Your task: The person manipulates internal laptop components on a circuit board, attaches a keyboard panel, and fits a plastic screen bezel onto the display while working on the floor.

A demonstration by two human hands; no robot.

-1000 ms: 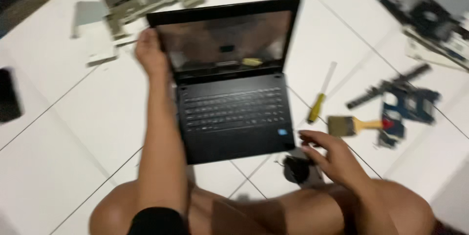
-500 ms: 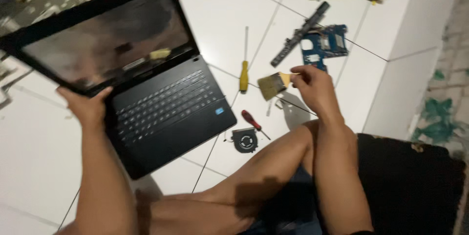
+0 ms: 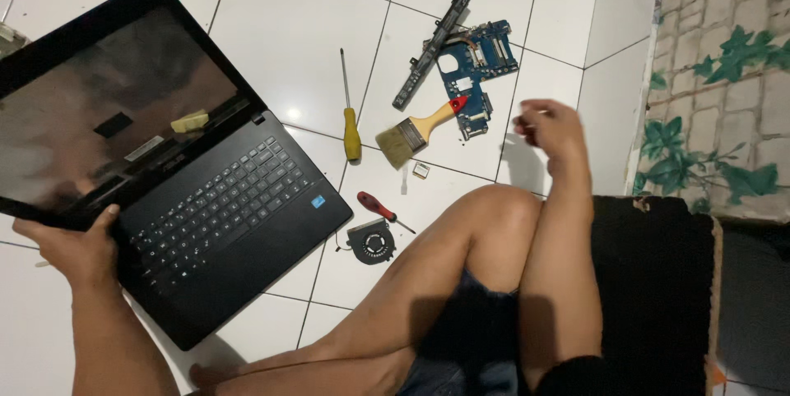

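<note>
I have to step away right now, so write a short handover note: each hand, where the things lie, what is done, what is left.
Left hand: grip on the open black laptop at its hinge edge.
Right hand: raised over the white tiled floor, seemingly empty.
On the floor: wooden-handled paintbrush, blue circuit board, yellow-handled screwdriver, red-handled screwdriver, small black round fan.
Done: board and fan lie out.
Left: laptop not closed.

— How is the light?
— Even and fairly bright. A small glare spot sits on the white floor tiles; the laptop screen shows dull reflections.
— Sharpness?
— Mostly clear; the right hand is motion-blurred, with a soft shadow beneath.
</note>
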